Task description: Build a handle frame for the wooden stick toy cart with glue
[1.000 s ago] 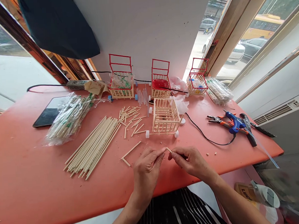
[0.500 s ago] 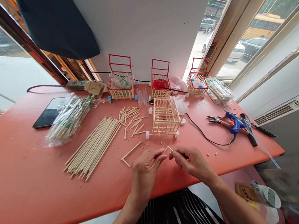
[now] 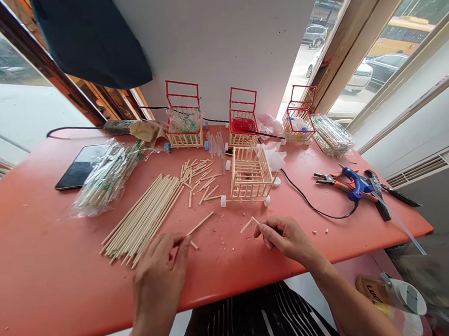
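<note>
My right hand (image 3: 284, 238) pinches one end of a small V-shaped joint of two short wooden sticks (image 3: 246, 224), held just over the table in front of the stick cart. At the left, thumb and forefinger of my left hand (image 3: 160, 265) close on the corner of a larger L-shaped stick piece (image 3: 201, 222) lying on the table; the fingertips hide that corner. A little cart of pale wooden sticks (image 3: 250, 174) with white cap wheels stands beyond my hands. Long wooden sticks (image 3: 146, 218) lie beside my left hand, and short cut sticks (image 3: 198, 177) are scattered behind the L-shaped piece.
Three carts with red handles, among them a cart holding a red dish (image 3: 243, 126), stand along the wall. A blue glue gun (image 3: 358, 186) and pliers (image 3: 326, 178) lie right. Bagged sticks (image 3: 105, 178) overlap a dark tablet (image 3: 72, 172) at left. A black cord (image 3: 306, 203) crosses the table.
My left hand has let go of the V-shaped joint and moved left to the L-shaped piece. My right hand stays nearly in place, still holding the joint.
</note>
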### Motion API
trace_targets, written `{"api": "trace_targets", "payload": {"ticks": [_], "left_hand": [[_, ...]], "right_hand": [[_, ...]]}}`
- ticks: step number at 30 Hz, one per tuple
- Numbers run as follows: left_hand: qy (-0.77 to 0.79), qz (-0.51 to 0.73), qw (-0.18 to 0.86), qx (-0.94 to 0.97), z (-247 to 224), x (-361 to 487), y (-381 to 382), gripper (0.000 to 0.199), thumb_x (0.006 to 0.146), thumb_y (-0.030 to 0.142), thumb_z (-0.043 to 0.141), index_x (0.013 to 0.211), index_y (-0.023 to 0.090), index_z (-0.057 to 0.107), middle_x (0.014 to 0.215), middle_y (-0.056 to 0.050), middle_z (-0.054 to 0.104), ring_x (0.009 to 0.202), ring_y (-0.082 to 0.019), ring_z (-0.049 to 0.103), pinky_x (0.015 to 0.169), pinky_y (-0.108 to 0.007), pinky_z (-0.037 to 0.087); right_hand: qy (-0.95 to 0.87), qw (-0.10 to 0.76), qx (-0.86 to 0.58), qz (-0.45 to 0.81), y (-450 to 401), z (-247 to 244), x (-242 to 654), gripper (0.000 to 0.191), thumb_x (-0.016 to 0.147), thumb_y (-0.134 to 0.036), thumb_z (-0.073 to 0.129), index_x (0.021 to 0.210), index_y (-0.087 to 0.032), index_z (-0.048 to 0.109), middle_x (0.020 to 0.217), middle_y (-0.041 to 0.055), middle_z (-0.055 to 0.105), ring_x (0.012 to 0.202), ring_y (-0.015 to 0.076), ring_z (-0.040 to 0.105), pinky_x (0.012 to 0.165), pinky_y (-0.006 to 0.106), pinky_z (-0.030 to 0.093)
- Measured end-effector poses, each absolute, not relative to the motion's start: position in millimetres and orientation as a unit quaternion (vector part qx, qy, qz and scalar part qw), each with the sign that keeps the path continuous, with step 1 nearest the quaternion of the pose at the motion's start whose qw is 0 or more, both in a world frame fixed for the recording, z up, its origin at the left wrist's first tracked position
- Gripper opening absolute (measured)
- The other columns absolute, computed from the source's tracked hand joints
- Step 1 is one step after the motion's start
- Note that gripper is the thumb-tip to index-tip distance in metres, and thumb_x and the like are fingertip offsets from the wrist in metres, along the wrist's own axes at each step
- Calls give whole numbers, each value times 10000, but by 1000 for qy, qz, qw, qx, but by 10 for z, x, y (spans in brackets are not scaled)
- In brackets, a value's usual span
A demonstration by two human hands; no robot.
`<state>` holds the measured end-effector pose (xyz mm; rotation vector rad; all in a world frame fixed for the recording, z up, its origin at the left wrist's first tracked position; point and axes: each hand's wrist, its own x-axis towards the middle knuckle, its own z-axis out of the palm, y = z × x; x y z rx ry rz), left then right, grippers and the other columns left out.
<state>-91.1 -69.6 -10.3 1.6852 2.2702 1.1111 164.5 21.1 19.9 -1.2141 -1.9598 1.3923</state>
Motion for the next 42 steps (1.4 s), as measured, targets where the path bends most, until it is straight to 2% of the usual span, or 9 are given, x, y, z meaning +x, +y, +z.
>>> {"api": "trace_targets", "payload": {"ticks": [3, 5, 10, 15, 19, 22, 25, 29, 42], "left_hand": [[780, 244, 18, 576, -159, -976, -755, 285, 952, 464, 524, 769, 255, 585, 831, -62, 669, 870, -306, 557, 721, -380, 418], [780, 207, 9, 590, -182, -948, -737, 312, 930, 486, 549, 720, 256, 536, 789, -69, 642, 861, -317, 538, 743, -396, 418], [776, 199, 9, 599, -205, -953, -646, 220, 948, 353, 487, 776, 238, 564, 835, -86, 668, 868, -313, 546, 805, -417, 428], [764, 245, 20, 596, -181, -1036, -640, 197, 942, 315, 456, 837, 222, 594, 896, -104, 696, 902, -320, 571, 840, -435, 453], [766, 358, 137, 516, -113, -935, -609, 166, 906, 353, 521, 834, 231, 608, 819, -43, 712, 759, -243, 644, 730, -352, 485], [734, 446, 247, 448, -68, -819, -556, 186, 872, 400, 611, 906, 229, 674, 844, -23, 751, 801, -211, 691, 747, -313, 506], [655, 509, 363, 424, -42, -744, -492, 259, 866, 422, 644, 980, 199, 713, 804, -26, 754, 685, -174, 661, 688, -289, 529], [587, 537, 473, 379, -3, -706, -428, 266, 823, 395, 713, 939, 157, 740, 755, -28, 734, 626, -147, 634, 611, -255, 544], [497, 565, 599, 274, -146, -728, -398, 221, 799, 328, 786, 919, 142, 765, 790, -56, 766, 649, -136, 665, 607, -222, 551]], "right_hand": [[-719, 210, -428, 506, 221, 183, 1599, 398, 993, -437, 509, 824, -137, 708, 585, -9, 579, 567, 118, 524, 559, 224, 398], [-721, 205, -424, 508, 224, 183, 1557, 402, 993, -442, 510, 824, -136, 709, 588, -9, 579, 563, 116, 519, 550, 222, 389], [-723, 202, -414, 514, 230, 233, 1476, 384, 986, -428, 525, 816, -133, 704, 586, -10, 573, 558, 112, 519, 540, 216, 383], [-720, 207, -402, 526, 210, 271, 1407, 354, 984, -409, 538, 839, -133, 706, 583, -14, 570, 552, 108, 521, 540, 214, 385], [-701, 232, -396, 547, 141, 277, 1292, 371, 985, -426, 530, 844, -134, 708, 564, -19, 564, 522, 101, 512, 527, 211, 387], [-680, 249, -398, 563, 82, 272, 1208, 371, 989, -424, 520, 848, -134, 705, 549, -23, 564, 490, 93, 490, 507, 207, 379], [-679, 240, -400, 567, 54, 264, 1159, 347, 993, -388, 515, 847, -135, 704, 560, -19, 580, 493, 89, 491, 499, 201, 369], [-692, 214, -406, 557, 76, 263, 1141, 312, 986, -332, 519, 828, -136, 702, 565, -19, 588, 497, 86, 494, 497, 197, 364], [-685, 207, -435, 546, 141, 137, 1115, 307, 983, -305, 495, 821, -141, 698, 555, -26, 580, 494, 94, 497, 500, 200, 372]]}}
